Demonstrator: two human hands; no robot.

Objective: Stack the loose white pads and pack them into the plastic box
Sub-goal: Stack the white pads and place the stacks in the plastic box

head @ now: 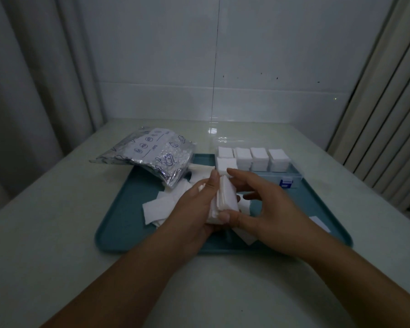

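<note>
Stack (225, 197): on edge above tray (133, 235), gripped by left hand (194, 207), pinched by right hand (268, 216). Box (291, 177): just beyond, right-forward; right hand nearer.

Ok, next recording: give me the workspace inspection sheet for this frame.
Surface: pale table bearing a teal tray.
Job's things: plastic box on the tray's far right, five pad stacks inside; stack of pads held on edge; loose pads on the tray.
Clutter: silver printed bag overlapping the tray's far-left corner.
Grippers: left hand and right hand both grip the stack.
Cables: nothing seen.
Surroundings: tiled wall, curtains at both sides.
</note>
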